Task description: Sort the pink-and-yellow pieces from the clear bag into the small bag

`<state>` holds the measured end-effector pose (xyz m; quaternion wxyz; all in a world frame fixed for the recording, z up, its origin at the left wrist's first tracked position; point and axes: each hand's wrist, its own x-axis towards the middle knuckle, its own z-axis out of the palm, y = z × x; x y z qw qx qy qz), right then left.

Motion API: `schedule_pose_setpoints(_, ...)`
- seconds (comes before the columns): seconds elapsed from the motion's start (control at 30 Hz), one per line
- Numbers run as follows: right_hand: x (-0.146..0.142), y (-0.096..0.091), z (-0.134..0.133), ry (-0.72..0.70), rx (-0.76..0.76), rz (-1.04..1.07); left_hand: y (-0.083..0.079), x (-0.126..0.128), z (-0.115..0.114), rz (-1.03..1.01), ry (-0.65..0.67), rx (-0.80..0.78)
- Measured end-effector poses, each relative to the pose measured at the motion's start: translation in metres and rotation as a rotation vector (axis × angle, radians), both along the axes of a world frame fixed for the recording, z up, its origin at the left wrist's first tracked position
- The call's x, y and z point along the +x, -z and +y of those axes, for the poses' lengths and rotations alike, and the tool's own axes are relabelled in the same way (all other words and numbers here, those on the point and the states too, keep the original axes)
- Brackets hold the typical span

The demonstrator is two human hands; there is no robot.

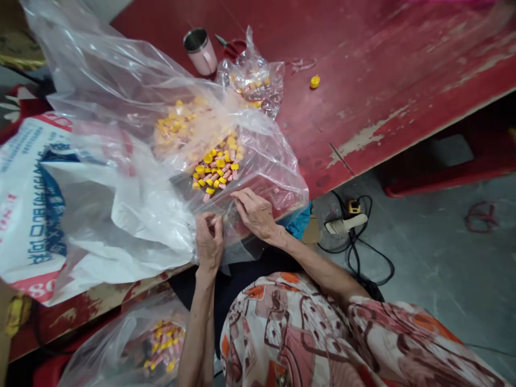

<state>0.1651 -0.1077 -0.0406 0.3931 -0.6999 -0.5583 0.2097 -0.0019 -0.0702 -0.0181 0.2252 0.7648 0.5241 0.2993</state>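
A large clear plastic bag (278,166) lies spread over the table's near edge. Inside its mouth is a heap of small yellow-capped pieces (217,164) with pink patterned bodies. My left hand (209,242) is at the bag's near side, thumb and fingers curled into a pinch; whatever lies between them is too small to make out. Just right of it, my right hand (257,214) rests over the plastic below the heap. Its fingers are bent and close together, and their tips hide anything they hold. A white printed sack (133,209) lies left of my left hand.
On the red table (363,70) stand a pink metal mug (202,56), scissors (234,48), a smaller clear bag (274,80) and one yellow piece (315,81). Below left, another bag holds similar pieces (165,344). Black cables (355,252) and a slipper (346,224) lie on the floor.
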Motion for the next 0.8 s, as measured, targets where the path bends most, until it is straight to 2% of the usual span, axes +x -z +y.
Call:
schedule_pose_setpoints(0.07,-0.001,-0.011,0.011,-0.032,-0.057,-0.059,0.000,0.000,0.000,-0.002,0.040,-0.067)
schedule_pose_setpoints(0.13,-0.005,-0.021,0.027,-0.067,-0.136,-0.138,-0.008,-0.001,-0.001,-0.036,0.033,-0.074)
schedule_pose_setpoints(0.27,-0.018,-0.024,0.059,-0.105,-0.269,-0.243,-0.025,-0.004,-0.010,-0.128,-0.089,0.082)
schedule_pose_setpoints(0.37,-0.026,-0.016,0.071,-0.110,-0.280,-0.246,-0.014,-0.004,-0.016,-0.112,-0.121,0.143)
schedule_pose_setpoints(0.5,-0.022,-0.010,0.071,-0.068,-0.287,-0.153,0.006,-0.004,-0.013,-0.089,-0.075,0.069)
schedule_pose_setpoints(0.57,-0.017,-0.008,0.066,-0.032,-0.273,-0.098,0.005,-0.004,-0.013,-0.125,-0.070,0.052)
schedule_pose_setpoints(0.67,-0.016,-0.004,0.060,0.001,-0.195,-0.067,0.000,-0.002,-0.018,-0.165,-0.120,0.112)
schedule_pose_setpoints(0.8,-0.026,0.001,0.065,-0.058,-0.143,-0.154,0.013,0.002,-0.024,-0.092,-0.101,0.225)
